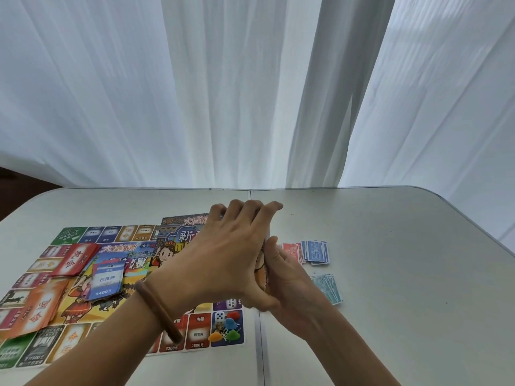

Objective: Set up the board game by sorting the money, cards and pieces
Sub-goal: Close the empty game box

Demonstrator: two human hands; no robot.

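Observation:
The game board [83, 277] lies flat on the left half of the white table [390, 246]. On it sit a red card stack [73, 260], an orange card stack [36, 307] and a blue card stack [107, 280]. A white die [219, 316] and coloured pawns [228, 328] rest on the board's near right corner. My left hand [223, 260] and my right hand [287, 277] together grip a stack of paper money [264, 271] above the board's right edge; most of the stack is hidden. Red notes [291, 250], blue notes [316, 252] and teal notes [327, 288] lie to the right.
The game box [178, 235] lies on the board's far side behind my left hand. A white curtain [250, 93] hangs behind the table. The table's rounded far right corner [434, 190] and its middle seam [257, 330] are in view.

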